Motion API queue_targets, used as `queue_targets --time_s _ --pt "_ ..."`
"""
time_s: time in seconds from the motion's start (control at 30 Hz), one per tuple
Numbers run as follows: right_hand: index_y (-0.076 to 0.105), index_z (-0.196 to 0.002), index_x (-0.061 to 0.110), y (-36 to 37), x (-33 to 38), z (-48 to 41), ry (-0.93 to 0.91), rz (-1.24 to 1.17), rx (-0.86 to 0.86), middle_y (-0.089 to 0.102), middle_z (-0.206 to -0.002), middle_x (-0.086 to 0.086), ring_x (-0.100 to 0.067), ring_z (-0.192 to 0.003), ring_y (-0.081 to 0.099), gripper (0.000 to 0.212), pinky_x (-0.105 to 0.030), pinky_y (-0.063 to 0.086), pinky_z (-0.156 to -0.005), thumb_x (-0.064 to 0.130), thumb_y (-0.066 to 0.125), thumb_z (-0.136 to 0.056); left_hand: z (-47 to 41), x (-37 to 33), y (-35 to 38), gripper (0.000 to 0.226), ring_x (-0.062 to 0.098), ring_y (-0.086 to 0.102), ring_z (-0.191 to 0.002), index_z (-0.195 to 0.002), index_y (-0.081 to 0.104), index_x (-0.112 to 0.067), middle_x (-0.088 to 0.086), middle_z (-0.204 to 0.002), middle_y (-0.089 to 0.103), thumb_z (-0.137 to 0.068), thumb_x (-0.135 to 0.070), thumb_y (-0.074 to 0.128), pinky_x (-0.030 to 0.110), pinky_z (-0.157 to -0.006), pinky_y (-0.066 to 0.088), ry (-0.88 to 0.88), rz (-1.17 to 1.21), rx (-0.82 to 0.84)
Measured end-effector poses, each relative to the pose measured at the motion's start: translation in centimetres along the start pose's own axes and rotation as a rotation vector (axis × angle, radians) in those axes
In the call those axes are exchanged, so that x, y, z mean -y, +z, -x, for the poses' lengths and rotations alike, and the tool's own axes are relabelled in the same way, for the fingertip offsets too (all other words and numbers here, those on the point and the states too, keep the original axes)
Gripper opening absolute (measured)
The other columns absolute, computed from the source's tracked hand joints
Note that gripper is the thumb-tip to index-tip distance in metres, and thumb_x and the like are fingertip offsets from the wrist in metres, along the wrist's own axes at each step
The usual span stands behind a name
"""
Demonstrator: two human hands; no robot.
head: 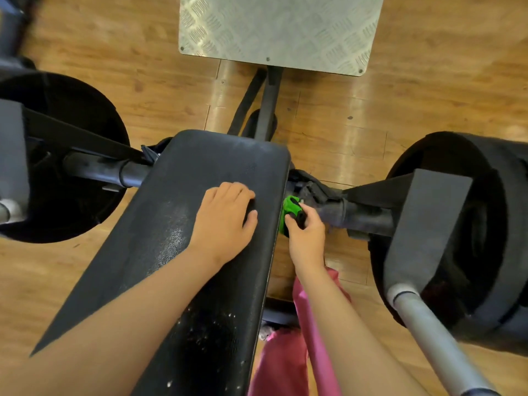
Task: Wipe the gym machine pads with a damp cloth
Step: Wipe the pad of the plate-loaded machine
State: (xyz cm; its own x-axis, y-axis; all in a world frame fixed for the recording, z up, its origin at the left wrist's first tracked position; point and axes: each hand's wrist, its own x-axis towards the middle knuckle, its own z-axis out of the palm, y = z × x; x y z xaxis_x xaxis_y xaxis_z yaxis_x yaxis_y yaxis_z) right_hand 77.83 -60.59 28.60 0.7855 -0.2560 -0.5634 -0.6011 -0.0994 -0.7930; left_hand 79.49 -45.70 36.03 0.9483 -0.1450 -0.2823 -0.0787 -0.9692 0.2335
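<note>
Black pad [205, 224] ran diagonally through centre frame, long and narrow, with white specks and a dusty sheen on its surface. Left hand [225, 221] rested on top of the pad near its right edge, fingers loosely bent, fingertips and thumb on the vinyl, not wrapped round anything. Right hand [307, 238] sat just off the pad's right edge, fingers and thumb clamped on a bunched green cloth [289, 211]. The cloth touched the pad's side edge; a black part inside the grip couldn't be identified. Just beyond the cloth, a dark frame tube [365, 217] ran out to the right weight plates [485, 224]. The left weight plate [71, 155] sat on the opposite side. Checker-plate footplate [280, 32] lay at top, on the wood floor [428, 95]. Pink garment [283, 364] at bottom, grey bar [437, 338] at lower right.
</note>
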Motion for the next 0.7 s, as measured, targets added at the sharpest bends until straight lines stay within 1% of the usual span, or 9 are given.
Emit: queue_targets --time_s 0.1,0.2,0.3,0.4,0.47,0.53,0.6,0.67,0.7 --pt "0.065 -0.116 0.011 0.2 0.5 -1.2 -0.032 0.079 -0.065 0.067 -0.111 0.001 -0.014 -0.107 0.060 0.028 -0.033 0.048 -0.097 0.006 0.064 -0.088 -2.9 0.7 -0.3 0.035 0.023 0.045 -0.123 -0.124 0.056 -0.010 0.004 -0.128 0.054 -0.093 -0.027 0.052 0.036 -0.101 0.030 -0.075 -0.005 0.001" --pt "0.066 -0.108 0.013 0.6 1.1 -2.2 -0.025 0.053 -0.114 0.065 -0.103 0.004 -0.012 -0.102 0.060 0.024 -0.024 0.046 -0.091 0.003 0.066 -0.086 -3.7 2.0 0.6 0.044 0.021 0.038 -0.132 -0.135 0.048 -0.012 0.003 -0.140 0.047 -0.096 -0.033 0.049 0.036 -0.108 0.026 -0.131 -0.008 0.044" --pt "0.058 -0.102 0.016 1.3 2.1 -3.7 0.040 -0.005 -0.169 0.062 -0.103 0.001 -0.010 -0.102 0.058 0.024 -0.017 0.042 -0.084 0.000 0.065 -0.086 -3.2 2.8 1.6 0.042 0.018 0.040 -0.130 -0.132 0.051 -0.015 0.000 -0.139 0.049 -0.095 -0.035 0.049 0.035 -0.107 0.026 -0.140 0.041 -0.013" --pt "0.059 -0.106 0.011 2.1 3.1 -5.7 0.056 0.018 -0.227 0.059 -0.098 0.002 -0.010 -0.092 0.056 0.023 -0.011 0.038 -0.072 -0.001 0.063 -0.086 -3.7 2.8 2.0 0.045 0.017 0.042 -0.125 -0.125 0.053 -0.017 -0.002 -0.131 0.052 -0.089 -0.041 0.040 0.034 -0.103 0.027 -0.134 0.034 -0.045" --pt "0.058 -0.109 0.010 2.4 3.3 -6.3 0.052 0.051 -0.240 0.057 -0.095 0.005 -0.008 -0.088 0.052 0.024 -0.009 0.035 -0.069 0.000 0.061 -0.087 -4.3 3.0 2.1 0.050 0.017 0.040 -0.127 -0.127 0.051 -0.018 -0.002 -0.134 0.049 -0.088 -0.043 0.033 0.035 -0.104 0.025 -0.121 0.015 -0.027" --pt "0.058 -0.109 0.012 2.3 3.0 -6.0 0.036 0.082 -0.214 0.056 -0.096 0.008 -0.007 -0.090 0.052 0.023 -0.008 0.035 -0.071 0.003 0.061 -0.089 -4.9 3.2 2.4 0.055 0.017 0.036 -0.132 -0.132 0.048 -0.018 -0.002 -0.140 0.045 -0.088 -0.045 0.028 0.038 -0.106 0.024 -0.104 -0.007 -0.011" --pt "0.059 -0.108 0.015 1.8 2.5 -5.5 0.018 0.084 -0.177 0.059 -0.099 0.007 -0.009 -0.096 0.056 0.023 -0.012 0.040 -0.078 0.006 0.064 -0.088 -5.3 3.4 2.5 0.055 0.016 0.035 -0.133 -0.133 0.047 -0.019 -0.003 -0.142 0.044 -0.089 -0.045 0.028 0.039 -0.105 0.025 -0.099 -0.020 -0.001" --pt "0.059 -0.106 0.016 1.4 2.0 -5.1 0.015 0.069 -0.149 0.064 -0.105 0.002 -0.014 -0.104 0.060 0.024 -0.026 0.047 -0.092 0.005 0.067 -0.086 -5.6 3.4 2.5 0.054 0.016 0.036 -0.133 -0.132 0.048 -0.019 -0.003 -0.142 0.045 -0.088 -0.045 0.029 0.039 -0.104 0.026 -0.099 -0.020 0.010" --pt "0.060 -0.106 0.017 1.3 1.9 -4.9 0.024 0.065 -0.142 0.065 -0.108 -0.001 -0.016 -0.107 0.061 0.025 -0.031 0.048 -0.096 0.005 0.067 -0.085 -5.7 3.4 2.4 0.054 0.016 0.037 -0.132 -0.132 0.048 -0.019 -0.003 -0.142 0.045 -0.089 -0.044 0.029 0.039 -0.103 0.026 -0.098 -0.017 0.013"
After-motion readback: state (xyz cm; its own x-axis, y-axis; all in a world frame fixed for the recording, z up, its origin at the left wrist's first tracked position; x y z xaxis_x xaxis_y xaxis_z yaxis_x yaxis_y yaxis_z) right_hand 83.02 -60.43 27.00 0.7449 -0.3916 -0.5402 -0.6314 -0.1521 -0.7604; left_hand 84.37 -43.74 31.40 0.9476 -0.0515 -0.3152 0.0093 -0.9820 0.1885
